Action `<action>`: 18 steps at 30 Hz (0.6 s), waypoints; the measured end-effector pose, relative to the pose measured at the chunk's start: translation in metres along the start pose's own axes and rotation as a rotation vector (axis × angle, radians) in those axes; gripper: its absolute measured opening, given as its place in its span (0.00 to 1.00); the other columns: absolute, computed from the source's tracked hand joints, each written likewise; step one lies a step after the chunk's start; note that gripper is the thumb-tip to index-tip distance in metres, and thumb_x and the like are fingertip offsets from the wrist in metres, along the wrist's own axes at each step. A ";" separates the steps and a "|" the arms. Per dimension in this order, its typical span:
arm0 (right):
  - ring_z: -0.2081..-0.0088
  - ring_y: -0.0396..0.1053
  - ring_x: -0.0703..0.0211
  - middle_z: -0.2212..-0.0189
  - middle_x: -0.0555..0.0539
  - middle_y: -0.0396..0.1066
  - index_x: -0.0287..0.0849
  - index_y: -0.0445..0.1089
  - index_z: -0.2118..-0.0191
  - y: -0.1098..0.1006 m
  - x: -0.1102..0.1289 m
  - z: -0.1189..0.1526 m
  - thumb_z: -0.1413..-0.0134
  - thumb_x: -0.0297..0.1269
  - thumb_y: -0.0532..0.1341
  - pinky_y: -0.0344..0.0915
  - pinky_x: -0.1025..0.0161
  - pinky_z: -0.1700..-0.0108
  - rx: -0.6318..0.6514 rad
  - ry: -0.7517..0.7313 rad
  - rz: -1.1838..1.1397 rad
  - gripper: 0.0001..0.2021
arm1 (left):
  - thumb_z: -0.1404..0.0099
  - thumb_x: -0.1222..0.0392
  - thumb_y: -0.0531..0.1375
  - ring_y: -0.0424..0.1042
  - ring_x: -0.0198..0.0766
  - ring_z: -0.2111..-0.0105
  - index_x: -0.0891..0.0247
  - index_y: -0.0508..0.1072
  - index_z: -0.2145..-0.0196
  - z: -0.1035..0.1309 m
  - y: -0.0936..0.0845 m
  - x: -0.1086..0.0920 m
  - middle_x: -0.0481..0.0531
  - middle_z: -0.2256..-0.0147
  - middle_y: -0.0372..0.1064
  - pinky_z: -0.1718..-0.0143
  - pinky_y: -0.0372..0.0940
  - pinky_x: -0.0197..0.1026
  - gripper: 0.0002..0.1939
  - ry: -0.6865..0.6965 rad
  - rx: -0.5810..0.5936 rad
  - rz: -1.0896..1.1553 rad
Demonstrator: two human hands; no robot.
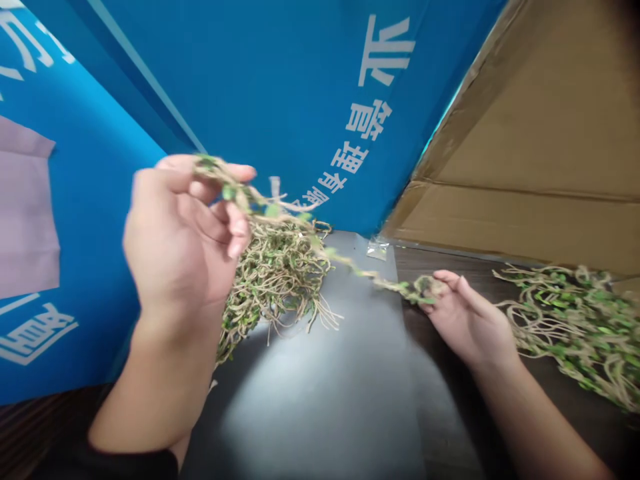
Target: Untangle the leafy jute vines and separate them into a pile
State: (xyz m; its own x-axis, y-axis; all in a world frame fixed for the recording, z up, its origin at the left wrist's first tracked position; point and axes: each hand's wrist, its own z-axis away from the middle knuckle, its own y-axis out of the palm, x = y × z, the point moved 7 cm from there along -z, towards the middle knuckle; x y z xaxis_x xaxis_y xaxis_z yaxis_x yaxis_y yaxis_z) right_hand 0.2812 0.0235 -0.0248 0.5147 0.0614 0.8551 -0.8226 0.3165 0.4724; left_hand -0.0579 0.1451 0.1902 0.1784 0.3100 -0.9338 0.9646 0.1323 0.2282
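Note:
A twine strand with small green leaves point(350, 263) runs between my two hands. My left hand point(193, 230), raised at the left, has its fingers curled around the strand's upper end. Lower down at the right, my right hand point(473, 320) pinches the other end, where the twine forms a small loop. Behind and below my left hand lies a heap of leafy twine point(285, 267), partly hidden by that hand and wrist. A second leafy twine heap point(580, 327) lies to the right of my right hand.
A grey sheet point(320, 393) covers the middle of the dark wooden table point(445, 400). Blue panels with white characters point(240, 80) stand behind and at the left. Brown cardboard point(540, 147) rises at the back right. A small clear packet point(378, 251) lies near the back.

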 end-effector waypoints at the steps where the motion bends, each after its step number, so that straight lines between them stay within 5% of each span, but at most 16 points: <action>1: 0.67 0.66 0.61 0.67 0.47 0.69 0.48 0.75 0.55 0.002 -0.001 0.001 0.42 0.53 0.67 0.67 0.62 0.66 0.009 -0.045 0.101 0.16 | 0.37 0.61 0.50 0.56 0.29 0.83 0.58 0.57 0.72 -0.002 -0.008 -0.008 0.48 0.71 0.70 0.88 0.44 0.36 0.06 0.066 -0.069 -0.041; 4: 0.66 0.68 0.60 0.65 0.45 0.73 0.46 0.77 0.56 0.004 -0.003 0.005 0.42 0.54 0.67 0.67 0.60 0.64 0.007 -0.164 0.332 0.17 | 0.39 0.64 0.54 0.58 0.29 0.78 0.59 0.59 0.71 0.000 -0.022 -0.036 0.45 0.73 0.61 0.79 0.52 0.36 0.05 0.382 -0.175 -0.465; 6: 0.67 0.68 0.60 0.66 0.45 0.74 0.45 0.77 0.58 0.001 -0.005 0.007 0.41 0.54 0.67 0.67 0.59 0.61 -0.019 -0.211 0.410 0.17 | 0.38 0.61 0.57 0.62 0.32 0.75 0.60 0.65 0.71 -0.001 -0.023 -0.040 0.46 0.75 0.61 0.72 0.57 0.40 0.05 0.476 -0.126 -0.874; 9: 0.66 0.69 0.60 0.69 0.46 0.74 0.44 0.78 0.60 -0.002 -0.003 0.010 0.39 0.54 0.66 0.67 0.59 0.57 -0.060 -0.287 0.553 0.17 | 0.30 0.52 0.53 0.67 0.38 0.68 0.59 0.71 0.63 -0.014 -0.029 -0.022 0.48 0.71 0.65 0.62 0.61 0.46 0.11 0.397 0.001 -1.342; 13: 0.62 0.72 0.57 0.66 0.45 0.76 0.45 0.78 0.62 0.006 0.011 0.015 0.36 0.49 0.64 0.67 0.59 0.53 -0.091 -0.370 0.763 0.14 | 0.28 0.43 0.50 0.72 0.57 0.50 0.61 0.73 0.57 -0.028 -0.041 -0.005 0.57 0.53 0.71 0.49 0.65 0.62 0.20 0.278 0.049 -1.525; 15: 0.58 0.74 0.54 0.62 0.44 0.78 0.45 0.78 0.61 0.011 0.029 0.018 0.34 0.48 0.62 0.67 0.56 0.50 -0.098 -0.474 1.027 0.13 | 0.29 0.37 0.49 0.70 0.65 0.47 0.61 0.72 0.52 -0.032 -0.044 0.003 0.62 0.46 0.68 0.49 0.65 0.69 0.26 0.190 0.087 -1.592; 18: 0.51 0.74 0.46 0.54 0.42 0.78 0.45 0.76 0.50 0.001 0.055 0.021 0.34 0.48 0.57 0.68 0.49 0.44 -0.052 -0.567 1.640 0.17 | 0.30 0.33 0.50 0.73 0.62 0.50 0.62 0.71 0.47 -0.033 -0.040 0.010 0.63 0.47 0.69 0.53 0.68 0.63 0.31 0.160 0.177 -1.693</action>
State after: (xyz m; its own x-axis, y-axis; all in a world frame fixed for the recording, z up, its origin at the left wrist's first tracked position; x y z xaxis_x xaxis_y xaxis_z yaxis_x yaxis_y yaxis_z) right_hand 0.3032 0.0078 0.0270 -0.9298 0.0148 0.3679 -0.3470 0.2987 -0.8890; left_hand -0.1012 0.1742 0.1805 -0.9985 0.0297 -0.0455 0.0522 0.2932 -0.9546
